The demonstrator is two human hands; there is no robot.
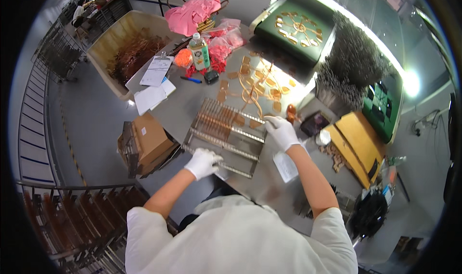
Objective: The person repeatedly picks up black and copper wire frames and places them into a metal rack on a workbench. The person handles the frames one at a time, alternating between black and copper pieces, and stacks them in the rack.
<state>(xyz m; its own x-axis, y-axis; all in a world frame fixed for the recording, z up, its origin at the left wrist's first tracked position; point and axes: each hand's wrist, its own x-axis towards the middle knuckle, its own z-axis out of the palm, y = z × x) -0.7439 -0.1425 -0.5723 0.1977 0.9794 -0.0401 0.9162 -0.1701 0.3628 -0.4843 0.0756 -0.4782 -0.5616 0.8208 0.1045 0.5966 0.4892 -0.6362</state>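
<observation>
A metal rack (219,140) with slotted bars lies on the table in front of me, its far left part filled with a row of thin amber pieces. My left hand (203,163), in a white glove, is closed on the rack's near left edge. Beyond the rack's far right corner, my gloved right hand (282,132) pinches the end of a curved amber plastic sprue (252,95). Lens-shaped pieces branch off that sprue, and similar amber clusters (275,81) overlap around it. My right fingertips partly cover where the stem ends.
Behind stands a green conveyor (296,28) carrying another amber cluster. A bottle (199,51), clipboard (157,70) and pink bags (222,40) are back left. Left of the table are a large bin (102,64) and cardboard box (149,138); yellow cardboard (358,141) lies right.
</observation>
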